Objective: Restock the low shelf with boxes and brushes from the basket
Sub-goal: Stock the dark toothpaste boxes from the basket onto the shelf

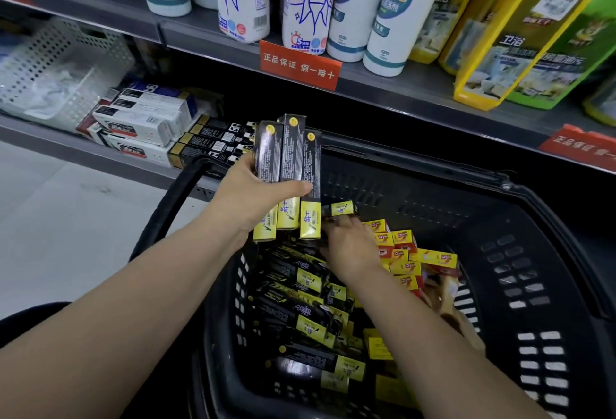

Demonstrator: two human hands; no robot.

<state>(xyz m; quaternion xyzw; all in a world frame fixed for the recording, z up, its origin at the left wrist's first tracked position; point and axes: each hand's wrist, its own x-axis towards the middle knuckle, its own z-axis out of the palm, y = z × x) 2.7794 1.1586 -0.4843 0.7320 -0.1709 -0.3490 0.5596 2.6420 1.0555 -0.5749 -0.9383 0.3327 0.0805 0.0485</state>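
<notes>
Single head-worn view, looking forward and down, close over the basket [500, 205], facing the low shelf [100, 158]

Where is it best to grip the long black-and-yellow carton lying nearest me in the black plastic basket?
Probably from above, pinching the long black-and-yellow carton across its narrow width near the middle: it lies flat and uppermost in the black plastic basket, uncovered.

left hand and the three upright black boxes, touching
Touching. The head view shows the left hand gripping the three black boxes, thumb lying across their fronts.
</notes>
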